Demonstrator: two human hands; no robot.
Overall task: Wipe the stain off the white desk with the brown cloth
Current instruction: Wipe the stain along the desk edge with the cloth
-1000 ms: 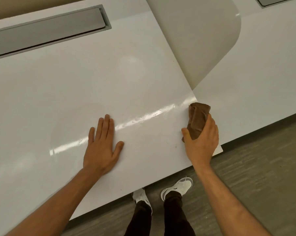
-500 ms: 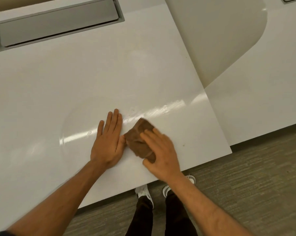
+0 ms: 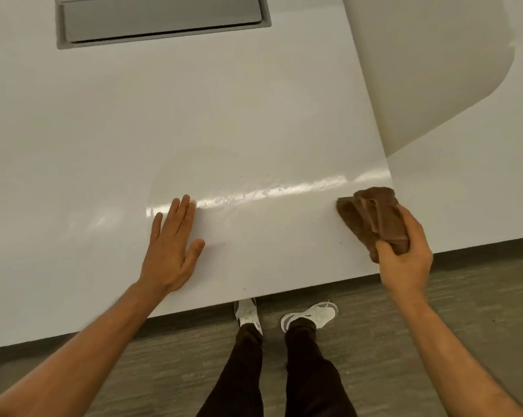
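1. Two hands at work: my left hand (image 3: pixel 172 251) lies flat and open on the glossy white desk (image 3: pixel 103 130), fingers together, holding nothing and bracing me.
2. My right hand (image 3: pixel 404 254) is closed around the crumpled brown cloth (image 3: pixel 371 218), thumb pinching its folds, at the desk's right near corner beside the seam.
3. I judge this the end of a wiping stroke; faint streaky smears (image 3: pixel 242 198) show in the glare band between my hands.
4. Next move calls for pressing the cloth flat and sweeping leftward across those streaks.
5. Desk surface is smooth, hard and reflective; cloth looks soft, napped and thickly bunched.
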